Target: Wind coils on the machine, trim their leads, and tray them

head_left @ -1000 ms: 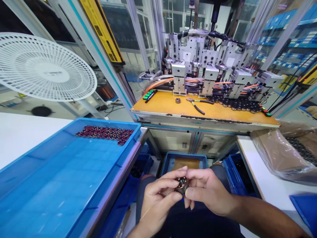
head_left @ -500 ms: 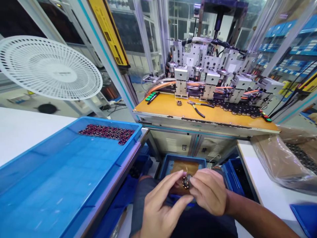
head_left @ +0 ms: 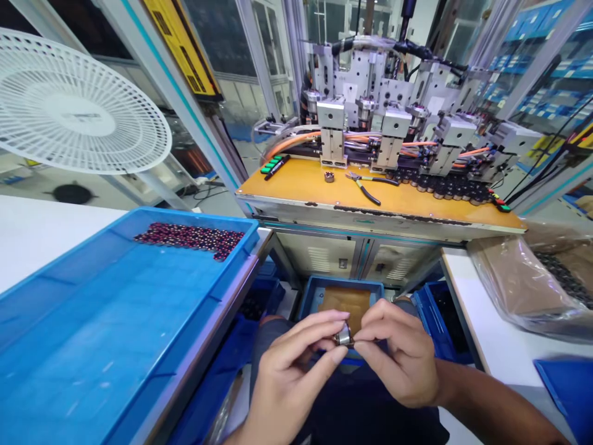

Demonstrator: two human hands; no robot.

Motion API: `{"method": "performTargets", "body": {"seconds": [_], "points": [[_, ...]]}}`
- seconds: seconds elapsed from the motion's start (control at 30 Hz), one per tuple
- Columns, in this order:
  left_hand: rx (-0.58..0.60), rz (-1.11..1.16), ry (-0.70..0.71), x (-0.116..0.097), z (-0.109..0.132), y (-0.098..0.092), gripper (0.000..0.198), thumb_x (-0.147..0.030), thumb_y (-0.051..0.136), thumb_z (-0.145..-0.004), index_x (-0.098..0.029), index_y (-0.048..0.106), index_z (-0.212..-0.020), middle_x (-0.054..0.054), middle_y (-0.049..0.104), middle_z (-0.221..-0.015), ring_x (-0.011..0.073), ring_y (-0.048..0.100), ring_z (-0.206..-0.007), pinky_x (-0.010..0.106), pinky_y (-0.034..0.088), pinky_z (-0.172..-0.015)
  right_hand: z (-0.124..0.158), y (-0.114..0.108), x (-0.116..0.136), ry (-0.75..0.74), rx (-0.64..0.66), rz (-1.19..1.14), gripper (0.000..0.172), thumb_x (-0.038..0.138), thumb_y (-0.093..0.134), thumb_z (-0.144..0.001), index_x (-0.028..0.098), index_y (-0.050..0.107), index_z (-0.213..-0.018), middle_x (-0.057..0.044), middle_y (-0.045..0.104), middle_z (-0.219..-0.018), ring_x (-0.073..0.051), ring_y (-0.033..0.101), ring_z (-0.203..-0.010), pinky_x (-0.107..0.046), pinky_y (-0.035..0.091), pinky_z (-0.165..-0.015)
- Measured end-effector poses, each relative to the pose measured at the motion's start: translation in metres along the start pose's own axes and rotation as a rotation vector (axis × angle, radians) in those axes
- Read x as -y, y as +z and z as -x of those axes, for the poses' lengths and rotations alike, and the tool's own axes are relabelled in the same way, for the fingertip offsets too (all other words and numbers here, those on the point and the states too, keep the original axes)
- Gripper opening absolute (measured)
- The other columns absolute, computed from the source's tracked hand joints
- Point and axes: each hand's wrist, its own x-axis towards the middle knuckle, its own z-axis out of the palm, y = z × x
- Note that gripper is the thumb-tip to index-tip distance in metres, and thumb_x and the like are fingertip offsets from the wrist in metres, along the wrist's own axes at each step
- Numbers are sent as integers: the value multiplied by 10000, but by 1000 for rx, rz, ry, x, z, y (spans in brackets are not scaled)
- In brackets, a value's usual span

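Observation:
Over my lap, my left hand (head_left: 296, 364) pinches a small wound motor stator (head_left: 343, 335) between thumb and fingers. Its silvery metal side faces me, and its left part is hidden by the fingertips. My right hand (head_left: 401, 352) is closed, thumb and forefinger pressed together at the stator's right lower edge. What that pinch holds is too small to make out; it may be a wire end. Below and beyond the hands stands a blue bin (head_left: 340, 285) with brown sheet in it.
On my left, a large blue tray (head_left: 111, 303) holds rows of stators (head_left: 194, 238). Ahead, a machine (head_left: 384, 117) stands on an orange bench (head_left: 296, 182) with pliers (head_left: 365, 188), one stator (head_left: 328, 177) and several dark parts. A plastic-lined box (head_left: 509, 290) is at right.
The stator has been turned and now sits in my left fingers, its metal side showing. My right hand has shifted from gripping its body to a pinch at its edge. The view has tilted down slightly.

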Motion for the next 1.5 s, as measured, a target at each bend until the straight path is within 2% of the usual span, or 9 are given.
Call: {"method": "performTargets", "body": {"seconds": [0.13,0.33,0.5,0.63,0.7,0.93,1.17,1.33,1.5], "points": [[0,118,-88,2,-1,1,236,-116,755,-781,-287,785,-941,55,786,-1049,179,752,-869,184,601,-675,8,4,-4,64,-19,-52,91,93,603,-872,164,661,-867,-24,599,-733,-118,563,-639,-236,469,-571],[17,-129,150,0,-6,-12,293,-52,693,-806,-263,742,-1002,55,782,-1052,174,753,-922,178,603,-702,7,-40,-14,302,21,36,159,156,585,-931,178,618,-777,-12,589,-710,-130,578,-641,-239,486,-569],[134,-367,357,-8,-12,-19,270,-55,685,-812,-210,711,-1032,75,774,-1072,165,749,-967,202,580,-887,-32,-69,3,-435,289,545,192,179,582,-936,184,641,-1119,-57,666,-892,-174,608,-811,-294,530,-683],[170,-382,416,-11,-12,-17,276,-44,666,-819,-195,693,-1049,80,772,-1071,155,747,-976,176,566,-895,-49,-49,6,-788,505,670,239,135,466,-947,95,700,-974,-96,680,-865,-191,563,-728,-323,473,-594],[164,-365,392,-10,-10,-18,289,-38,678,-812,-203,691,-1048,76,775,-1064,156,747,-974,176,570,-885,-46,-36,4,-645,590,638,316,121,395,-950,99,681,-815,-97,632,-749,-185,507,-642,-327,423,-549],[177,-272,350,-2,-1,-29,304,-9,670,-813,-217,711,-1031,97,762,-1089,179,757,-899,231,606,-794,-48,-26,1,721,945,-222,271,249,475,-948,129,662,-792,-10,627,-673,-113,599,-582,-214,491,-564],[8,-241,321,3,2,-35,301,-9,660,-817,-240,711,-1004,73,764,-1098,187,750,-950,263,606,-831,-166,-57,-91,228,370,784,249,269,597,-935,105,661,-1111,-177,648,-1197,-276,573,-1123,-399,439,-989],[-105,-268,318,3,2,-40,281,-38,673,-816,-251,732,-989,52,773,-1081,177,750,-963,258,602,-867,-207,-59,-154,263,403,1000,472,440,633,-908,53,625,-1180,-238,629,-1228,-353,530,-1155,-467,402,-1007],[-203,-242,252,-3,4,-45,299,-36,666,-821,-268,744,-993,46,770,-1081,175,747,-970,254,612,-836,-193,-61,-159,260,470,1088,526,541,513,-944,54,661,-1078,-267,640,-1129,-393,535,-1099,-526,412,-949]]}}
